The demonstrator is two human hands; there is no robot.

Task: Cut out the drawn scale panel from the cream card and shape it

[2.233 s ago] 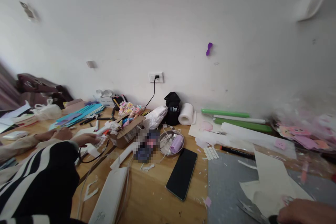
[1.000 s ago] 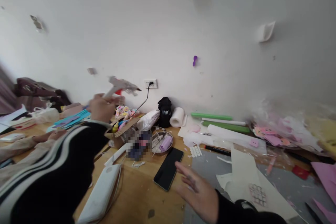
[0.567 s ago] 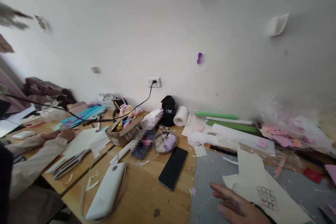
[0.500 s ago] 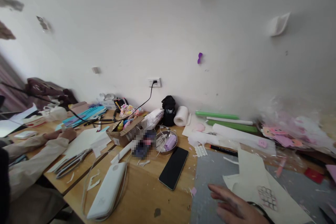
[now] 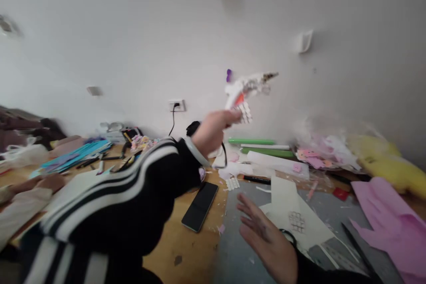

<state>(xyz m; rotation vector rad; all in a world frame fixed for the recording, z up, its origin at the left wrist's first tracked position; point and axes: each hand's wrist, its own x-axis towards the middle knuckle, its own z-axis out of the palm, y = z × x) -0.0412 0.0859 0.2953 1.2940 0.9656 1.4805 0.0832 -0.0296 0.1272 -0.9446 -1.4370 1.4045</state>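
My left hand [image 5: 213, 129], in a black sleeve with white stripes, is raised before the wall. Its fingers are closed on a white glue gun [image 5: 244, 86] with an orange trigger and a metal tip pointing right, all blurred by motion. A small white gridded piece [image 5: 246, 113] shows at the fingertips, below the gun. Over the grey mat [image 5: 229, 239], my right hand [image 5: 268, 239] is open with fingers stretched out, holding nothing. Close to it lies cream paper [image 5: 284, 193] with a gridded drawing [image 5: 296, 222].
A black phone [image 5: 200, 206] lies on the wooden table. Green rolls [image 5: 266, 152], a marker [image 5: 256, 180] and a pink sheet [image 5: 382, 222] lie farther right, near a yellow item [image 5: 389, 164] in plastic. At left, another person's sleeve [image 5: 26, 213] rests by blue sheets [image 5: 76, 155].
My left arm has come into view from the lower left, raised with the glue gun. The view has turned right. My right hand stays open over the mat, with more of it showing.
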